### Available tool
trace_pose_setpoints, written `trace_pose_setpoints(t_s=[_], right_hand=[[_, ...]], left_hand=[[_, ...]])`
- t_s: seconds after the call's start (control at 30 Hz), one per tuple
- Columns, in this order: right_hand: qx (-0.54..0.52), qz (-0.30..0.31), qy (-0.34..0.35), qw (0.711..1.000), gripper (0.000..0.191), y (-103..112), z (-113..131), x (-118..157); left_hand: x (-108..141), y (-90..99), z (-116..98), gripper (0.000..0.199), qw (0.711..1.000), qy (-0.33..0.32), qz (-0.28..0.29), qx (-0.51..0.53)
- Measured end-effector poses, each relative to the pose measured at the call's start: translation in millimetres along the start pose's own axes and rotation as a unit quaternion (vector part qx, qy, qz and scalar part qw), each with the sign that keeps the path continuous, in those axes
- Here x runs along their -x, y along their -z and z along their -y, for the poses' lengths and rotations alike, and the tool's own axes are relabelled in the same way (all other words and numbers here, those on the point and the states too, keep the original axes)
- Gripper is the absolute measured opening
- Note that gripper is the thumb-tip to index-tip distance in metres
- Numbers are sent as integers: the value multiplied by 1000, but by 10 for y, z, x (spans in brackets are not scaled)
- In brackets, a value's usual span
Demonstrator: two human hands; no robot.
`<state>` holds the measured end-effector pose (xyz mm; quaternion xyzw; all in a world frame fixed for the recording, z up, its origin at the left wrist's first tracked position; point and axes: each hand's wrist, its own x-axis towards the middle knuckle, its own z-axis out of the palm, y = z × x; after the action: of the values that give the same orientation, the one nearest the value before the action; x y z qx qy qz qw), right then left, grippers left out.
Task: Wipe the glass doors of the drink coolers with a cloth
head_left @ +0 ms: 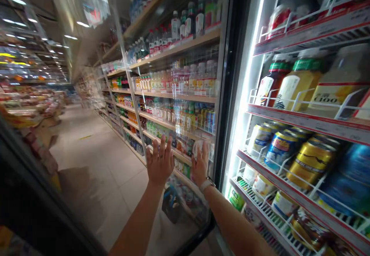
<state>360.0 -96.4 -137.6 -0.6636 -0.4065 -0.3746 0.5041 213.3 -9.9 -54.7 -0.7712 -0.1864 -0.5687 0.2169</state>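
Left hand (160, 161): fingers spread apart, palm flat on glass cooler door (127, 194). Right hand (199, 163): fingers apart, on same door near its black edge; wristwatch (207, 184). Beside door: cans (310, 163), bottles (299, 82), wire-fronted shelves (306, 121)

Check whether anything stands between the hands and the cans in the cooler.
Yes: the dark frame of the glass cooler door stands between the right hand and the cans; the left hand, also on the glass, is farther off.
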Motion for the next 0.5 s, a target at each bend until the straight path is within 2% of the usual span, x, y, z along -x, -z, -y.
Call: trace_pose_setpoints(t_s=[0.1, 0.17, 0.2, 0.27, 0.43, 0.5], right_hand=[[-8, 16, -36, 999, 68, -96, -138, 793], [-9, 20, -57, 998, 68, -117, -163, 1029], [-8, 20, -65, 998, 68, -114, -161, 1016], [-10, 18, -69, 997, 66, -79, -142, 714], [-25, -32, -19, 999, 56, 154, -127, -889], [-27, -60, -17, 998, 55, 210, -173, -1330]], left_hand=[[16, 10, -9, 64, 1000, 7, 15, 3], [28, 7, -8, 63, 999, 12, 27, 13], [31, 3, -6, 63, 999, 12, 31, 16], [32, -7, 0, 62, 999, 9, 30, 15], [26, -5, 22, 61, 999, -21, 15, -26], [37, -4, 39, 60, 998, -27, 13, -54]])
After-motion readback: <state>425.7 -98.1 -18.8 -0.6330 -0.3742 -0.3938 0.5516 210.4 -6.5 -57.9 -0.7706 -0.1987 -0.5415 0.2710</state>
